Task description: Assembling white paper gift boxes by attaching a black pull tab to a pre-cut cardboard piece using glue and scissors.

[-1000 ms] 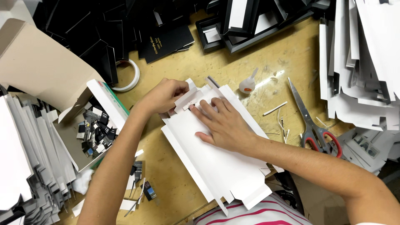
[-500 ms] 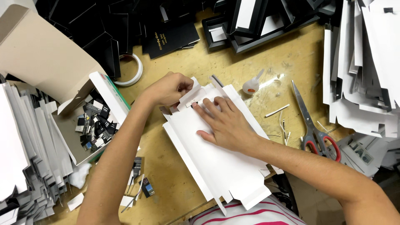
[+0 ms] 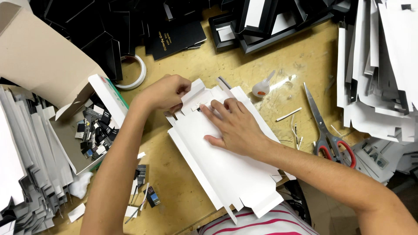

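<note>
Currently the white die-cut card blank (image 3: 226, 161) lies flat near the middle of the desk (image 3: 300, 56), running diagonally toward the near edge. The right hand (image 3: 233, 126) rests palm-down on the blank, fingers (image 3: 217, 109) spread and extended, gripping nothing; it acts as a hold-down. The left hand (image 3: 167, 92) is at the blank's far end, fingers curled and pinched closed on a small end flap (image 3: 193, 91), which stands lifted off the surface.

To fold well, the flat hand should probably sit just beside the crease line so the panel does not shift, while the pinching fingers turn the flap evenly along its scored edge rather than from one corner; uneven pull could tear the narrow tabs.

The surface is a bare, yellowish wooden desk, scuffed and strewn with paper slivers. Red-handled scissors (image 3: 326, 130) lie toward the right edge, well apart from the hands. A small white glue bottle (image 3: 261, 87) lies near the blank's far end, and a tape roll (image 3: 133, 72) sits beyond the left hand. An open cardboard box (image 3: 69, 126) holding small dark pieces stands at the left edge. Stacks of white blanks (image 3: 379, 65) crowd the right side, and black folded boxes (image 3: 174, 26) fill the far edge.
</note>
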